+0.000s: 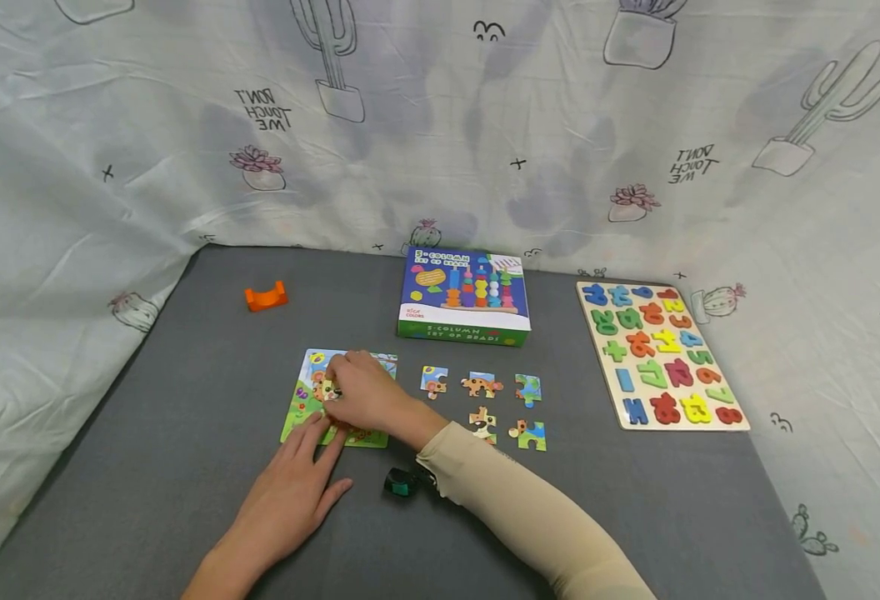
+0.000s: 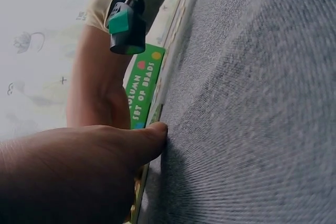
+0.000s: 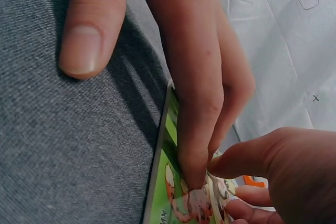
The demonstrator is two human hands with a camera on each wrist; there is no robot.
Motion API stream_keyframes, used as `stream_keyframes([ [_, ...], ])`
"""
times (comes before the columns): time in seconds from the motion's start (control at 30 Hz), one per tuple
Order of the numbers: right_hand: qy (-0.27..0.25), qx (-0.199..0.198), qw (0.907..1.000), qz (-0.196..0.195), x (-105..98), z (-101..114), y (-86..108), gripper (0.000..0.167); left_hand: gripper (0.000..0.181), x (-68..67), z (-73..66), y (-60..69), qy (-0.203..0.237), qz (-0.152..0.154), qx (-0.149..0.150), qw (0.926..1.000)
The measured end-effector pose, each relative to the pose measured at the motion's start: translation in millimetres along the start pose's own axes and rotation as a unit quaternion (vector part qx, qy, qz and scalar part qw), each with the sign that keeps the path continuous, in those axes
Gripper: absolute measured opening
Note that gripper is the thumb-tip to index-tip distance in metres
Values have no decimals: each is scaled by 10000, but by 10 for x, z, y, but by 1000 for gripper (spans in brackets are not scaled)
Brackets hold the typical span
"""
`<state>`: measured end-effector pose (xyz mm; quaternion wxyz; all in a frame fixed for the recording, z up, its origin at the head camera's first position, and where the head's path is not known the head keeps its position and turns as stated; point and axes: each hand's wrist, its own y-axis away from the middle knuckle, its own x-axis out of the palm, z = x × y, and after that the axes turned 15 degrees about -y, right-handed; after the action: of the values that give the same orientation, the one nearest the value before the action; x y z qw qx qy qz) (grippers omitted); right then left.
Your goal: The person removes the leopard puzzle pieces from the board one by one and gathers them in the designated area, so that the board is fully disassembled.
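Observation:
In the head view a picture puzzle board (image 1: 293,429) with a green and blue animal scene lies left of centre. My left hand (image 1: 290,492) reaches in from the front, its fairly straight fingers resting on the board's lower edge. Over the board's middle, my right hand (image 1: 365,396) bends its fingers down. The right wrist view shows the right hand (image 3: 283,177) with thumb and fingers pinching what looks like a puzzle piece (image 3: 229,186), mostly hidden. Beside it, left fingers (image 3: 197,129) touch the board. Several loose puzzle pieces (image 1: 481,384) lie to the right.
A bead-set box (image 1: 462,296) stands behind the pieces. An orange curved block (image 1: 266,297) is at the back left. At the right lies a wooden board (image 1: 612,392) of colourful letters and numbers. A patterned cloth (image 1: 455,108) hangs behind the grey table (image 1: 170,433).

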<state>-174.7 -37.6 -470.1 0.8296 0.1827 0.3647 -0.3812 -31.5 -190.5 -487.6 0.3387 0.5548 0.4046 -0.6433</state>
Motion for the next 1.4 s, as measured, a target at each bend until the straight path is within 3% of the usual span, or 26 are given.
stream_keyframes([
  [0.3, -569, -261, 9979, -175, -6, -25, 2, 24, 71, 0, -8, -1, 58, -38, -17, 10000],
  [0.5, -430, -590, 9969, -277, -32, -32, 8, 18, 72, -5, -6, -2, 82, -96, -24, 9999],
  [0.87, -386, -687, 9960, -423, -50, -46, 33, 19, 72, 14, -5, -19, 108, -133, -21, 9999],
  [1.17, -257, -672, 9952, -666, -144, -110, 261, 20, 66, -11, 3, -40, 190, -8, -163, 9997],
  [1.4, -458, -481, 9950, -742, -399, -165, 510, 27, 45, -46, 69, -123, 199, -260, -258, 9991],
])
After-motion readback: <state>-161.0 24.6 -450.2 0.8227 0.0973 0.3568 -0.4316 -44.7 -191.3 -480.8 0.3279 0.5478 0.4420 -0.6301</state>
